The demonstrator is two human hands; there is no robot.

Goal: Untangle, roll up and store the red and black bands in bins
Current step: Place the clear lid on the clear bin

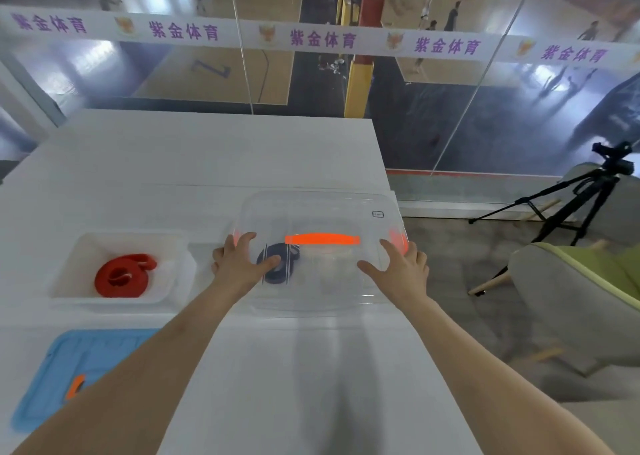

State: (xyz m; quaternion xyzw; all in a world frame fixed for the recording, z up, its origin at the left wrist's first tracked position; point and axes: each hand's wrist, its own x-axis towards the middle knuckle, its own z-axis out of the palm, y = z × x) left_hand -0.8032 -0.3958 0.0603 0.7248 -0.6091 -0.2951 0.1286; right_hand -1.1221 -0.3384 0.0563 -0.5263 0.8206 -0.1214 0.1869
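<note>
head view: white table (pixel 207 163), glass wall (pixel 450 108); left hand (pixel 239 266), right hand (pixel 401 271) spread on apparently clear lid (pixel 322 212)

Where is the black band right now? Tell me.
Head view, centre: the black band lies rolled inside the clear lidded bin, by the left hand, right of the white bin holding the red band.

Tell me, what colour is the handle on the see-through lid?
The handle is bright orange; the head view shows it best.
</note>
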